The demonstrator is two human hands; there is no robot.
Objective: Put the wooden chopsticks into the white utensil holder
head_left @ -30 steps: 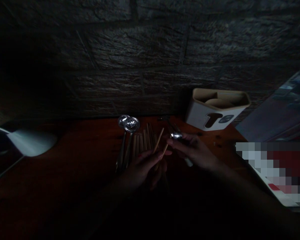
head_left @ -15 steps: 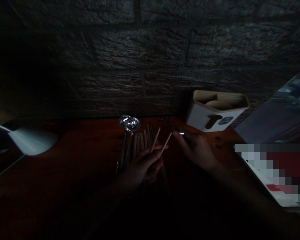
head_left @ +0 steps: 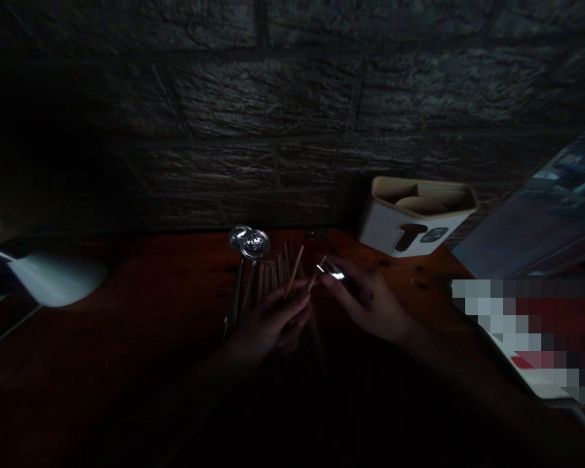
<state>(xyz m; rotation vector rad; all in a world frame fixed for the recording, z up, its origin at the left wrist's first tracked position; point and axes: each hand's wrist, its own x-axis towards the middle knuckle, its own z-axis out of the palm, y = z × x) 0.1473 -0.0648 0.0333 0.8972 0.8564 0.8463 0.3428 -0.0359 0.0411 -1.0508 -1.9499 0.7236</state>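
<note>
The scene is very dark. My left hand (head_left: 273,322) is closed around two thin wooden chopsticks (head_left: 295,270) whose tips point up and away. My right hand (head_left: 365,299) is closed on a shiny metal utensil (head_left: 330,273), held right beside the chopstick tips. Under both hands, several more wooden chopsticks (head_left: 273,273) lie in a row on the reddish wooden table (head_left: 151,305). Two metal ladles (head_left: 251,246) lie just left of that row, bowls toward the wall.
A white and beige utensil holder (head_left: 414,221) with compartments stands at the back right against the dark stone wall. A pale object (head_left: 53,278) sits at the table's left edge. A blurred patch and a white sheet lie at the right.
My right hand drew left and nearer to my left hand, bringing the metal utensil up to the chopstick tips. The left hand shifted slightly left with its chopsticks.
</note>
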